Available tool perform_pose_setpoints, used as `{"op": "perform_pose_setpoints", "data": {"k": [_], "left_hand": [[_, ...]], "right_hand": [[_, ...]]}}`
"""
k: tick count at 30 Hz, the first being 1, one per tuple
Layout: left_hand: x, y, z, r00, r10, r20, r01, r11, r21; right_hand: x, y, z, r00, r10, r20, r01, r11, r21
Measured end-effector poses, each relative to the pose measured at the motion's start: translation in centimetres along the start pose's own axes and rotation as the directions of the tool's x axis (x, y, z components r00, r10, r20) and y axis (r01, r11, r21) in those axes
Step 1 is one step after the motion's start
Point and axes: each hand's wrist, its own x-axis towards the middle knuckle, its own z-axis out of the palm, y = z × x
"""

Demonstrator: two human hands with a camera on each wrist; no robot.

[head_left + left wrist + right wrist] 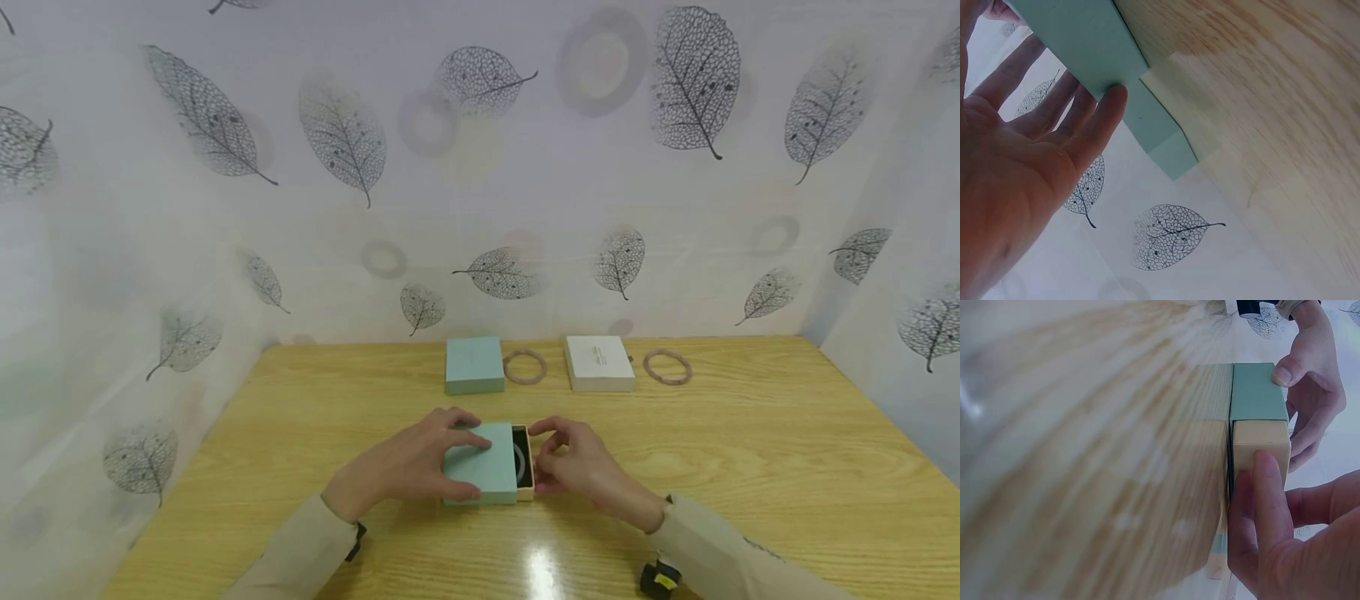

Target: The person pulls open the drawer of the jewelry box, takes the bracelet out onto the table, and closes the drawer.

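A mint-green sliding gift box (483,467) lies on the table with its cream inner tray (527,492) showing at the right end. Inside the tray, part of a pale bracelet (519,460) rests on black lining; the sleeve hides the remainder. My left hand (412,458) holds the sleeve, thumb along the near side and fingers over the top and far edge. At the tray's end my right hand (585,467) pinches, index finger at the far corner. In the right wrist view, its thumb (1266,465) lies against the cream tray (1260,437).
Behind the box stand a closed mint-green box (475,367) and a white box (600,364) with a small tab. A pinkish bracelet (525,381) lies right of the green one, another bracelet (667,381) right of the white one. A leaf-patterned cloth (480,208) borders the wooden table (750,450).
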Motion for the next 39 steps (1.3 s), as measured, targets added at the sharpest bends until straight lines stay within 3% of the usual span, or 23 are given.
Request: {"op": "perform_pose_setpoints", "data": {"k": [39], "left_hand": [[-0.1,-0.1,0.1,1.0,-0.002,0.003,0.002,1.0,-0.01]], "right_hand": [[-0.6,0.4,-1.4,1.0,0.007,-0.014,-0.007,1.0,-0.008]]}}
